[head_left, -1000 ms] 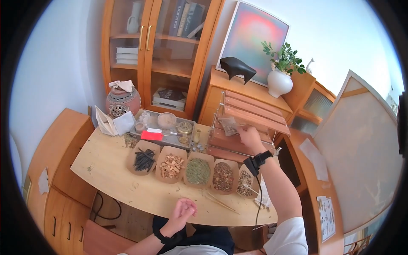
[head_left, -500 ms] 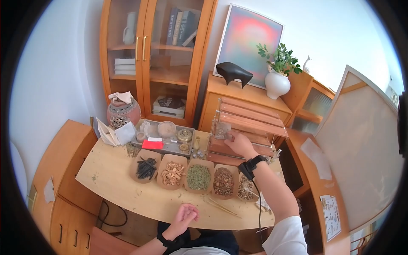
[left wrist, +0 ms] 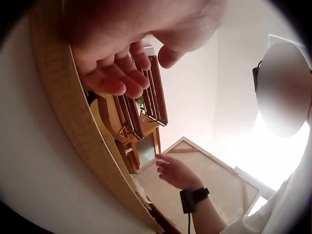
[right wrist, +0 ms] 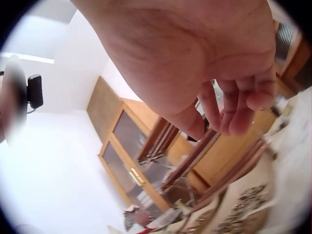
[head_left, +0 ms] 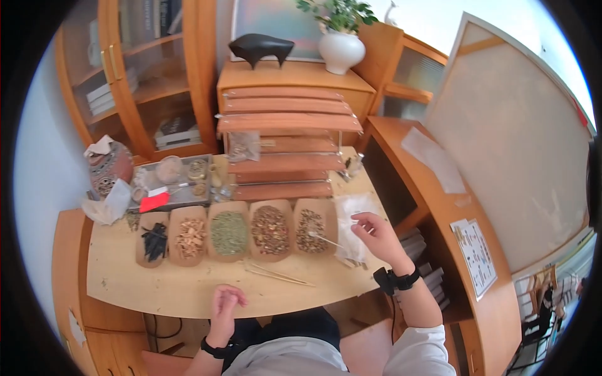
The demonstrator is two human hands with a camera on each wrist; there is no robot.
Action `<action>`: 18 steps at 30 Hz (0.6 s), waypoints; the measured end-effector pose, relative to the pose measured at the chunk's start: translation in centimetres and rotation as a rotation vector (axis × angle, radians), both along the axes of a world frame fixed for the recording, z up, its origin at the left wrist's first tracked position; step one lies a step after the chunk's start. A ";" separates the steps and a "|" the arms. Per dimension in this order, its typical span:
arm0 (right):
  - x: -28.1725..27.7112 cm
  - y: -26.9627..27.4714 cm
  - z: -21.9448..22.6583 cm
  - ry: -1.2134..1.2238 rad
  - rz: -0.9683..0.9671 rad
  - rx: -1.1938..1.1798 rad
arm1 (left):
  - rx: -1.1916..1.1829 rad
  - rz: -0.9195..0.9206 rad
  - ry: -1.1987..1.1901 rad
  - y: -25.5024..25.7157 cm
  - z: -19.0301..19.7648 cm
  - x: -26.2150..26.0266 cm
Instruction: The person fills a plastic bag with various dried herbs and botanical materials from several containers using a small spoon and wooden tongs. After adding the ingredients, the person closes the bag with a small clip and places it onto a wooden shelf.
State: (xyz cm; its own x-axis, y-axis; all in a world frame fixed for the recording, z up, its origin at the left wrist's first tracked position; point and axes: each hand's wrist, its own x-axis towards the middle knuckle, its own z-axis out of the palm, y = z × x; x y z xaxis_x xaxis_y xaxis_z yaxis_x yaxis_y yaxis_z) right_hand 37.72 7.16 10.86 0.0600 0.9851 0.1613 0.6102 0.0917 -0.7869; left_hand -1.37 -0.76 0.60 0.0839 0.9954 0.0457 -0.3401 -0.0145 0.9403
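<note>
My right hand hovers with nothing in it over clear plastic bags at the table's right side, fingers loosely bent. In the right wrist view its fingers hang down with nothing between them. Beside it stands a paper tray of mixed speckled pieces with a pale thin-handled scoop lying in it. A small filled clear bag lies on a shelf of the wooden rack. At the table's front edge, my left hand is idle, its fingers loosely curled and holding nothing.
More paper trays hold brown bits, green herb, tan chips and black strips. Thin sticks lie in front. Behind are a grey tray, a red packet and a patterned jar.
My right hand has let go of the small filled bag on the rack shelf and moved back toward the plastic bags. The head view has turned right. My left hand stays loosely curled.
</note>
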 end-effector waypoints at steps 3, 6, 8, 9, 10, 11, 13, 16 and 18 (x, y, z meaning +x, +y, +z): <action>5.0 -1.2 -3.4 -0.125 -0.144 -0.077 | 0.038 0.053 -0.046 0.2 -0.1 1.5; 6.7 -1.7 -5.6 -0.184 -0.217 -0.117 | 0.069 0.069 -0.008 0.2 -0.6 2.2; 6.2 -1.8 -5.7 -0.254 -0.225 -0.091 | 0.088 0.066 0.022 0.2 -0.7 2.1; 5.5 -1.9 -5.2 -0.307 -0.215 -0.046 | 0.083 0.071 0.006 0.3 -0.9 1.9; 5.1 -1.9 -5.2 -0.360 -0.204 -0.001 | 0.078 0.078 -0.010 0.3 -1.3 1.7; 5.1 -1.7 -5.5 -0.416 -0.191 0.055 | 0.073 0.085 -0.026 0.4 -1.4 1.5; 5.3 -1.4 -5.8 -0.532 -0.164 0.172 | 0.050 0.093 -0.047 0.4 -1.2 1.4; 5.4 -1.1 -5.7 -0.586 -0.153 0.118 | 0.045 0.106 -0.046 0.4 -0.7 1.7; 6.0 -0.8 -6.3 -0.574 -0.163 0.087 | 0.037 0.111 -0.045 0.4 -0.4 1.7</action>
